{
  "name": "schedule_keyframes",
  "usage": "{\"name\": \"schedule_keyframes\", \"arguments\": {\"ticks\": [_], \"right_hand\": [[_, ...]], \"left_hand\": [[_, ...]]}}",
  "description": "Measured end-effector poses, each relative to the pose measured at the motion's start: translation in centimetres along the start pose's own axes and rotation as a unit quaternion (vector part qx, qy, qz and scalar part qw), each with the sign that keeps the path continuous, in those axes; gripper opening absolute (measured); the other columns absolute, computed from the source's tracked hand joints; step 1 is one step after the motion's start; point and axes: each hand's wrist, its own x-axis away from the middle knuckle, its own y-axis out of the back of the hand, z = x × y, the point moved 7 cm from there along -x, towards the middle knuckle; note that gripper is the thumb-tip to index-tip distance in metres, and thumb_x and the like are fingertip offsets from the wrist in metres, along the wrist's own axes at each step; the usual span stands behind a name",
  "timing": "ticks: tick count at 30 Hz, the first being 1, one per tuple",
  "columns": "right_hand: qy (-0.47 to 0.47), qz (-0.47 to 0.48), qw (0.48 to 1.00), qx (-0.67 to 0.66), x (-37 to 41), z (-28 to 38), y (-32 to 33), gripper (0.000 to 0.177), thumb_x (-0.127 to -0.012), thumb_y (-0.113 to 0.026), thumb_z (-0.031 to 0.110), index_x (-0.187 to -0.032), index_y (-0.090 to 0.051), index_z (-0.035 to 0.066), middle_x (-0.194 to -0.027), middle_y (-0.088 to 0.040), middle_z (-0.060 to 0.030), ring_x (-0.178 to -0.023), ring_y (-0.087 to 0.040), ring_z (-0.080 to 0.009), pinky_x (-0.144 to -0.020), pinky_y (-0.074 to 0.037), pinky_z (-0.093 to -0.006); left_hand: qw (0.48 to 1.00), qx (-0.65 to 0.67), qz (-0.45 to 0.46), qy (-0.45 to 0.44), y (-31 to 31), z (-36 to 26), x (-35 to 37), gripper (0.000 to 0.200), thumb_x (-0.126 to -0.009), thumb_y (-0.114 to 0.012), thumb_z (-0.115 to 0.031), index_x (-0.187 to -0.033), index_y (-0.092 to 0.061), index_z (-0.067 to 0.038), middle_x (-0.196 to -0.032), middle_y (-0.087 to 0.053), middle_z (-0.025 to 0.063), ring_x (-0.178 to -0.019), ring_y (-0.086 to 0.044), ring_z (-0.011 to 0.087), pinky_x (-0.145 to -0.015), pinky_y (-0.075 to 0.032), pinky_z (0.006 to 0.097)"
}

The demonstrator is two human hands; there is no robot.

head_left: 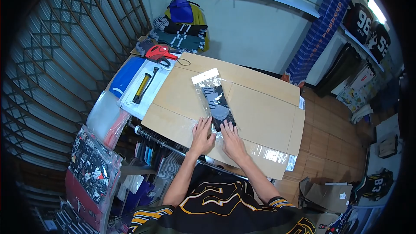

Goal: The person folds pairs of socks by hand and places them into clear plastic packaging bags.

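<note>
On the cardboard sheet [264, 108], a header-card plastic packet [216, 103] is laid, its near end touched by the loosely spread right hand [232, 141] and the left hand [202, 138], whose grip cannot be told

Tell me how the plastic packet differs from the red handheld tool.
The packet is clear, its contents black and grey; the tool is red and black. The packet is long and flat; the tool is chunkier and irregular. The right hand touches the packet; no hand touches the tool. Both show some black.
</note>
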Motion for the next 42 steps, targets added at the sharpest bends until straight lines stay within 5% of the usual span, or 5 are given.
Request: {"name": "schedule_keyframes", "arguments": {"ticks": [15, 18, 23, 28, 42], "right_hand": [[-0.018, 0.01, 1.0, 0.004, -2.6, -0.7, -0.6, 0.066, -0.086, -0.06, 0.012, -0.147, -0.044, -0.007, -0.158, -0.039, -0.0274, -0.148, -0.036, -0.0433, -0.121, -0.031, -0.0538], [0.031, -0.065, 0.997, 0.005, -1.9, 0.1, 2.5, 0.053, -0.084, -0.063, 0.007, -0.135, -0.058, -0.005, -0.142, -0.057, -0.026, -0.132, -0.055, -0.0408, -0.11, -0.045, -0.0513], [-0.18, -0.205, 0.95, -0.153, -0.7, -4.6, 5.5, 0.021, -0.081, -0.074, 0.005, -0.098, -0.069, -0.005, -0.083, -0.073, -0.0134, -0.071, -0.071, -0.0261, -0.067, -0.057, -0.0378], [-0.287, -0.197, 0.901, -0.259, -1.9, -9.4, 4.1, 0.024, -0.081, -0.08, 0.016, -0.092, -0.068, -0.002, -0.081, -0.073, -0.0151, -0.072, -0.072, -0.0264, -0.069, -0.057, -0.0385], [-0.261, -0.06, 0.924, -0.272, -3.4, -11.1, 2.4, 0.017, -0.082, -0.071, 0.009, -0.096, -0.071, -0.001, -0.084, -0.075, -0.0122, -0.079, -0.071, -0.0175, -0.075, -0.057, -0.032]], "left_hand": [[1.0, 0.009, -0.001, 0.002, -0.2, 0.1, 0.0, 0.077, -0.089, -0.069, -0.021, -0.158, -0.036, -0.007, -0.158, -0.043, 0.017, -0.153, -0.026, 0.0404, -0.122, -0.016, 0.0562], [0.999, 0.029, -0.015, 0.002, 0.5, -0.3, 0.0, 0.079, -0.089, -0.071, -0.022, -0.157, -0.035, -0.003, -0.155, -0.045, 0.0196, -0.152, -0.028, 0.0404, -0.122, -0.017, 0.0553], [0.991, 0.101, -0.086, 0.011, 1.3, -0.1, -0.4, 0.077, -0.091, -0.072, -0.023, -0.152, -0.035, 0.006, -0.138, -0.059, 0.0249, -0.139, -0.048, 0.0398, -0.118, -0.029, 0.051], [0.976, 0.143, -0.158, 0.051, 1.5, 0.7, -1.0, 0.067, -0.092, -0.073, -0.017, -0.145, -0.042, 0.01, -0.098, -0.074, 0.0207, -0.107, -0.068, 0.0379, -0.102, -0.048, 0.0446], [0.95, 0.247, -0.159, 0.106, 0.6, 2.1, -0.7, 0.038, -0.093, -0.067, -0.007, -0.128, -0.056, 0.002, -0.094, -0.073, 0.0182, -0.084, -0.071, 0.0261, -0.079, -0.055, 0.0369]]}}
